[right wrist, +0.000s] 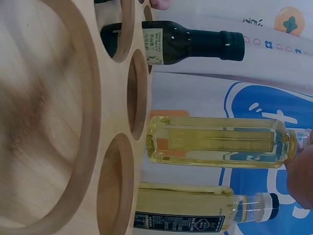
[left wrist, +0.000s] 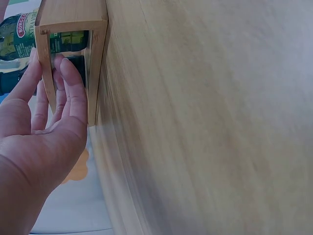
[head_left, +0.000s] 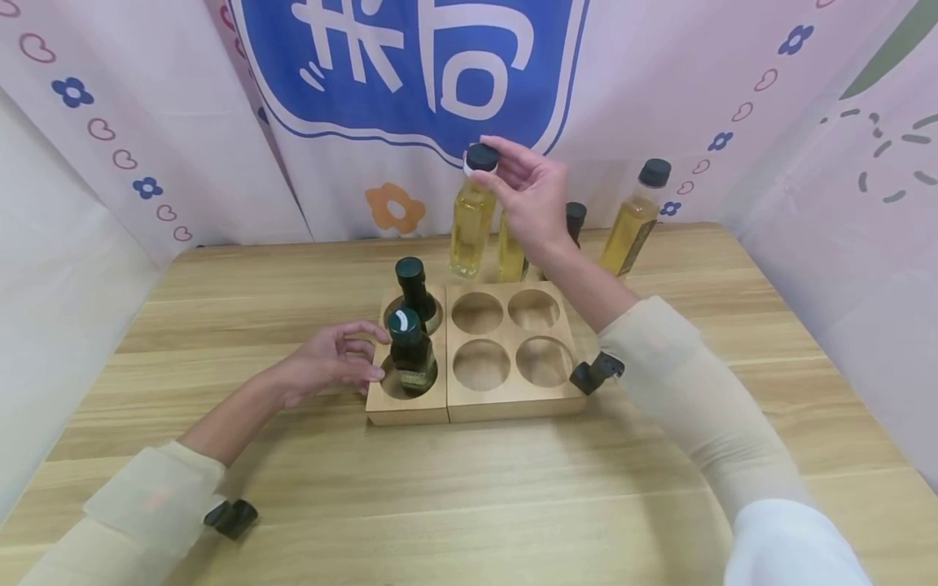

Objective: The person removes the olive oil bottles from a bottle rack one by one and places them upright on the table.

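Note:
My right hand pinches an oil bottle of clear glass with yellow oil at its black cap and neck. The bottle hangs upright behind the wooden rack, with its base apart from the holes in the right wrist view. At the rack's left end, my left hand grips the edge of the top board with curled fingers, some at the side opening. Two dark green bottles stand in the left holes: the front one leans slightly, and the back one is behind it.
Behind the rack stand another yellow oil bottle, a dark-capped bottle mostly hidden by my right arm, and an amber oil bottle farther right. A printed cloth hangs along the table's back edge.

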Available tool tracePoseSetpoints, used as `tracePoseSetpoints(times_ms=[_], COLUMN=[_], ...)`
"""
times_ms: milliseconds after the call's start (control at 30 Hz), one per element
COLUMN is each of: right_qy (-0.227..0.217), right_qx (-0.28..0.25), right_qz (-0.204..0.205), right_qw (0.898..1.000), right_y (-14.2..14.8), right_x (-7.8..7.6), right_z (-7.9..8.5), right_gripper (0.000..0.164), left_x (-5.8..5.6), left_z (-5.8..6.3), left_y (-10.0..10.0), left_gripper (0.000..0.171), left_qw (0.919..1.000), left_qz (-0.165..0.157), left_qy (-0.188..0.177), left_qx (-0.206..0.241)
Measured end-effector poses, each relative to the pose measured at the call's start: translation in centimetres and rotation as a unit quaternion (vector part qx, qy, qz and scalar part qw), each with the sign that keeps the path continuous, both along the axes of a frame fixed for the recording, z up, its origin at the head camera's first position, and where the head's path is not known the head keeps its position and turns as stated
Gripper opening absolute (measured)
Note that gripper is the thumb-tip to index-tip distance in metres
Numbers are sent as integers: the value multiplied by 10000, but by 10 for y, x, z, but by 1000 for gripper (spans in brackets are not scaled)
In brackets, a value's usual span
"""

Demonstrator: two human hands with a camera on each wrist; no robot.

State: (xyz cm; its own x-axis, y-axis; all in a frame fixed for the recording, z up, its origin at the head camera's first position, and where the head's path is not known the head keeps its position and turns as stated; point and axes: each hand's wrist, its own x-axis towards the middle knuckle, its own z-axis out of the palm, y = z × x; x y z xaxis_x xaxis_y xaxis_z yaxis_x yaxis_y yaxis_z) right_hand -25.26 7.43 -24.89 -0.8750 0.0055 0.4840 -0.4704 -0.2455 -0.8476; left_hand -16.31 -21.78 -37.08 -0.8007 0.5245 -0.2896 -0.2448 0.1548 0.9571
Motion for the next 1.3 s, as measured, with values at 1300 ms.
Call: tracePoseSetpoints(times_ms=[1300], right_qy=[-715], right_qx=[838], right_qz=[-203], right_qw=[9937], right_y=[-20], right_x=[-18], right_z=[-29], right_gripper=[40], left_x=[1], left_z=[1], left_y=[1], left_gripper=[51], left_qw=[10000], left_qz=[76], left_qy=[-48], left_qx=[-32])
